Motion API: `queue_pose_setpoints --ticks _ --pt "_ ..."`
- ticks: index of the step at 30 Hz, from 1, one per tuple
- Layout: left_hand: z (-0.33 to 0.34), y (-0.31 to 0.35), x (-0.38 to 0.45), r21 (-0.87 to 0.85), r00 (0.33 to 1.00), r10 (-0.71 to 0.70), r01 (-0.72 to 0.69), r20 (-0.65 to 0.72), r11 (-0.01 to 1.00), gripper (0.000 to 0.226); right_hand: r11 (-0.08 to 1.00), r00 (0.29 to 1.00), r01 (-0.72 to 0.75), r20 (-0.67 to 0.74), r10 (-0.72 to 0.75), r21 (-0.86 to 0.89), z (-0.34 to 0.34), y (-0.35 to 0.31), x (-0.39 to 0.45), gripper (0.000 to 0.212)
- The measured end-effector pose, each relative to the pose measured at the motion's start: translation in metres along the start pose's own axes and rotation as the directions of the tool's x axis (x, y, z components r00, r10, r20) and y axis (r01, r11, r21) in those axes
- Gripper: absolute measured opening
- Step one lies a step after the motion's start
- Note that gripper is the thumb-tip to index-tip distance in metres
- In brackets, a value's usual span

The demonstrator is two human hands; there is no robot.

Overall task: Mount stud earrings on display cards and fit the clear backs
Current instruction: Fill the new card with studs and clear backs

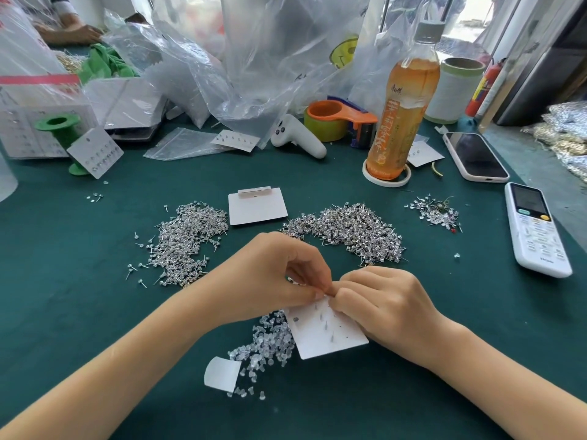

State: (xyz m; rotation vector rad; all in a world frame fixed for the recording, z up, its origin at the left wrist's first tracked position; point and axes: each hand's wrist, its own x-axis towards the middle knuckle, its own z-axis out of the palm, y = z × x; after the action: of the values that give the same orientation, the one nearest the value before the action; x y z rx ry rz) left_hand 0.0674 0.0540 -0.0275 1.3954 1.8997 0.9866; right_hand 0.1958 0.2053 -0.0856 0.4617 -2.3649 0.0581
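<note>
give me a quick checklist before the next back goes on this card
1. Card held: ok, right hand grips its top edge.
2. Posts through card: ok, several stand up from it.
3. Back pinched in left hand: cannot tell, fingers hide it.
4. Backs in reach: ok, pile touches the card's left edge.
5. Studs in reach: ok, pile just beyond the hands.
6. Spare card ready: ok, lies between stud piles.

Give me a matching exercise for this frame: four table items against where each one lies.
Items:
1 clear backs
2 blank card
3 remote
4 bottle

Places:
A between the two stud piles
B right edge of the table
C standing in a white ring
D left of the held card

Pairs: 1-D, 2-A, 3-B, 4-C
</note>
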Motion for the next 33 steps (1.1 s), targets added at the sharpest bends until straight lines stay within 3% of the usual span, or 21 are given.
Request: queue_pose_setpoints --ticks 8,33 --pt "-0.0007 -0.0044 -0.0016 -0.143 0.997 -0.042 0.031 -0.071 0.989 0.010 0.999 0.999 -0.023 -0.034 0.023 0.022 -0.0011 0.0002 0.0003 0.032" --pt "0.0072 -0.0069 0.0056 -0.021 0.996 0.010 -0.011 -0.085 1.000 0.011 0.997 0.998 -0.058 0.031 0.056 0.050 -0.0005 0.0006 -0.0038 0.025"
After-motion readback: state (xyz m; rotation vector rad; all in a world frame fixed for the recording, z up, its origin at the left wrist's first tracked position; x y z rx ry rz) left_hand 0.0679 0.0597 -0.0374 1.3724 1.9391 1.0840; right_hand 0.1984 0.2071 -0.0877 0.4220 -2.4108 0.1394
